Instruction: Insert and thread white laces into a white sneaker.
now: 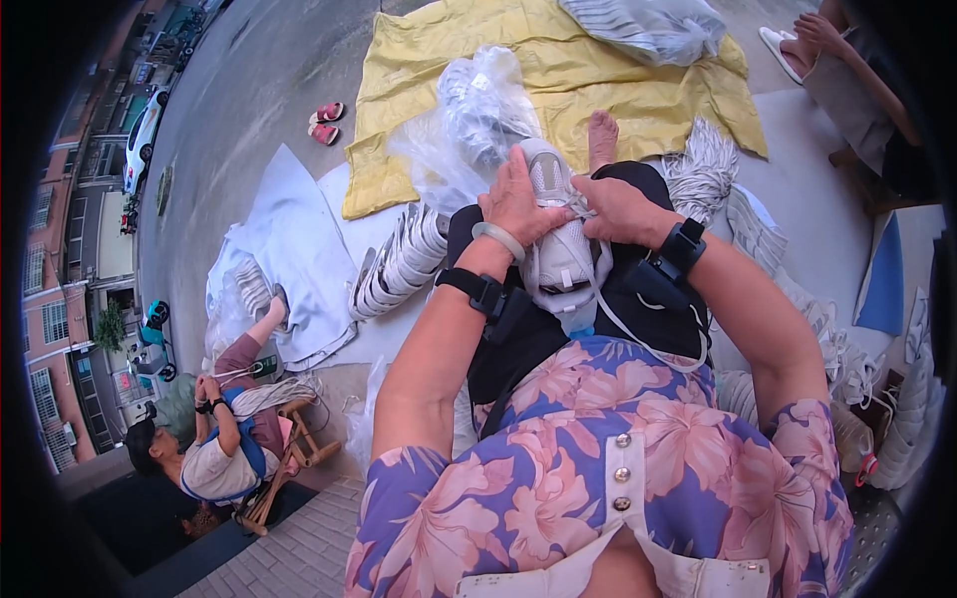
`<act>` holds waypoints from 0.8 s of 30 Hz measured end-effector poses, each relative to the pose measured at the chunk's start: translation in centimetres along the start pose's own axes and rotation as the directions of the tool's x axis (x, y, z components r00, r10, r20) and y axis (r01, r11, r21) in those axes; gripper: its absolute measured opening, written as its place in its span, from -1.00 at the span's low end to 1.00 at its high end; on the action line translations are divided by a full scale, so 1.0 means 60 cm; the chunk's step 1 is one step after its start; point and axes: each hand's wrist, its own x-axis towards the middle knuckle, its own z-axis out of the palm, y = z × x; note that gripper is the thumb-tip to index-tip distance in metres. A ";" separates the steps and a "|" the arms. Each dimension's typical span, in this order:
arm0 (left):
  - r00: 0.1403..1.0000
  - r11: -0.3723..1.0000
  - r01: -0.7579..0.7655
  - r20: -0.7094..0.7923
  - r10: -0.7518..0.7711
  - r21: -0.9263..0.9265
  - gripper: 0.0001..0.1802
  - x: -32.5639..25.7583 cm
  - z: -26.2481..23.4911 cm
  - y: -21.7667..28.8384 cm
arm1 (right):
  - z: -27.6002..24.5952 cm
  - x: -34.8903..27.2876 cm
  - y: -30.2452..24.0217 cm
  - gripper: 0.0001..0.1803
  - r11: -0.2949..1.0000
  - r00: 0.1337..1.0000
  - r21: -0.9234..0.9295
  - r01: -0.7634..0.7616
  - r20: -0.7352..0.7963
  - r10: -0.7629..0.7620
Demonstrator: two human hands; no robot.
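A light grey-white sneaker [560,257] lies across my lap, between my knees. My left hand [515,204] wraps round its left side, with the thumb reaching over the lacing area. On the opposite side, the fingers of my right hand [620,209] are pinched together at the eyelets, on a white shoelace [643,346]. The lace's long loose part hangs in a loop over my right thigh and the flowered shirt. My fingers partly cover the lace holes, so I cannot make out how far the lace is threaded.
Beyond my knees, a clear plastic bag [485,105] lies on a yellow sheet [404,110]. Nested white shoe parts [399,267] lie left; a bundle of white laces [704,167] lies right. A seated person [224,448] handles laces at left; another sits at upper right. Red slippers [325,124] stand beyond.
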 end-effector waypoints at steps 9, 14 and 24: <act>0.983 0.997 0.031 -0.182 -0.017 0.073 0.12 -0.023 0.001 0.024 | 0.060 -0.012 -0.021 -0.82 0.979 0.890 -0.199 -0.033 -0.452 -0.062; 0.976 0.995 0.070 -0.210 -0.054 0.070 0.09 -0.029 0.008 0.028 | 0.050 -0.009 -0.018 -0.86 0.969 0.918 -0.247 -0.008 -0.385 -0.091; 0.944 0.987 -0.019 -0.322 0.070 0.159 0.05 -0.037 0.019 0.019 | 0.004 -0.007 -0.023 -0.80 0.933 0.985 -0.349 0.086 -0.114 -0.133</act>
